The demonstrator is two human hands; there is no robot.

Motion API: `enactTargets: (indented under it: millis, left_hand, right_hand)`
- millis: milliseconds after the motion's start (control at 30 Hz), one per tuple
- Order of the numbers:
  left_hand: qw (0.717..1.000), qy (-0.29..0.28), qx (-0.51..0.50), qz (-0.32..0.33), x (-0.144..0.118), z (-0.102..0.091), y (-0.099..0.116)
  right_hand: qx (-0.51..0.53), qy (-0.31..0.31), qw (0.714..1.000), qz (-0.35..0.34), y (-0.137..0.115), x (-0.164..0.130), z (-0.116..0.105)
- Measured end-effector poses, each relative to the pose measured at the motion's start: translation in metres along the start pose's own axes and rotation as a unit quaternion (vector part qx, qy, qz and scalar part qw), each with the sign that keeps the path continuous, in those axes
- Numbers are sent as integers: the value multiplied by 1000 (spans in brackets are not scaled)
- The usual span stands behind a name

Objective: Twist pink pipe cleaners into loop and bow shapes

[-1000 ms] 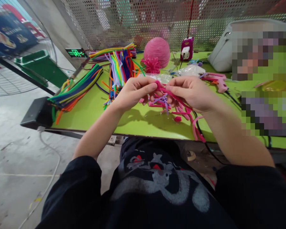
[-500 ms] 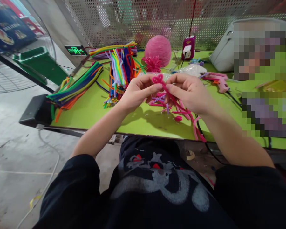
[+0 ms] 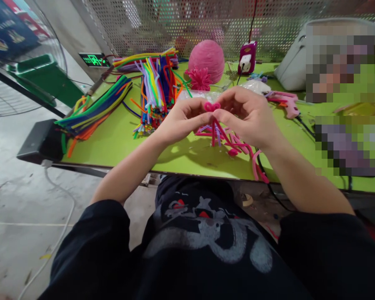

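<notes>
Between my two hands is a dark pink pipe cleaner, bent into small loops at the top, with straight ends hanging below. My left hand pinches it from the left, thumb and fingertips together. From the other side my right hand pinches it just under the loops, its thumb almost touching the left one. Loose pink pipe cleaners and a few purple pieces lie on the green table beneath and to the right of my hands.
Bundles of coloured pipe cleaners lie at the left. Behind my hands are a pink ball and a looped pink flower. A pink glue gun, a purple power socket and a pale bin stand rightward. A black cable crosses the front edge.
The looped top of the pipe cleaner has come lower and turned to face me, and its ends now hang downward. My right hand has tilted higher over it.
</notes>
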State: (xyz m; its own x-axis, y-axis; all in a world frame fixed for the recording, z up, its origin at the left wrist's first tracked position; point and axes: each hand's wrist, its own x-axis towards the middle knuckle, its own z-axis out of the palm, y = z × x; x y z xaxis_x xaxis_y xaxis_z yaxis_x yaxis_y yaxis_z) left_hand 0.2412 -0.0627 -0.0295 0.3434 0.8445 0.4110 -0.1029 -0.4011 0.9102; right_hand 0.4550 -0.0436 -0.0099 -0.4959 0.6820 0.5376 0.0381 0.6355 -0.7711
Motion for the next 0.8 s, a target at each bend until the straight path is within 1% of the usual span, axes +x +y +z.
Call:
enactTargets:
  millis: [133, 233, 300, 367, 433, 467, 533, 600, 667, 700, 733, 800]
  left_hand:
    - [1000, -18, -5, -13, -1, 1, -1]
    - [1000, -21, -7, -2, 0, 4, -5]
    - [1000, -4, 14, 22, 0, 6, -10]
    - [996, 25, 63, 62, -1, 7, -13]
    - [983, 58, 136, 110, -4, 8, -15]
    - [972, 72, 180, 133, -6, 9, -14]
    - [941, 88, 270, 183, -9, 9, -12]
    - [909, 81, 342, 225, -11, 8, -9]
    - [886, 75, 386, 246, -12, 7, -9]
    - [880, 75, 398, 247, -12, 5, -8]
    - [878, 76, 405, 242, -13, 4, -8]
    - [886, 82, 397, 228, -13, 2, -8]
  right_hand:
    - [14, 31, 999, 12, 2, 2, 0]
    - [28, 49, 998, 27, 2, 3, -1]
    - [22, 49, 998, 44, -2, 3, -1]
    - [30, 40, 996, 76, -7, 3, -1]
    - [75, 32, 989, 125, -10, 3, 0]
    - [107, 29, 982, 155, -11, 4, 1]
    - [169, 30, 962, 212, -9, 4, 4]
    - [207, 35, 947, 245, -4, 4, 5]
    - [214, 39, 944, 247, 0, 3, 6]
    - [212, 37, 945, 245, 1, 3, 6]
    - [208, 31, 947, 242, 1, 2, 6]
    - [209, 15, 950, 230, -3, 1, 6]
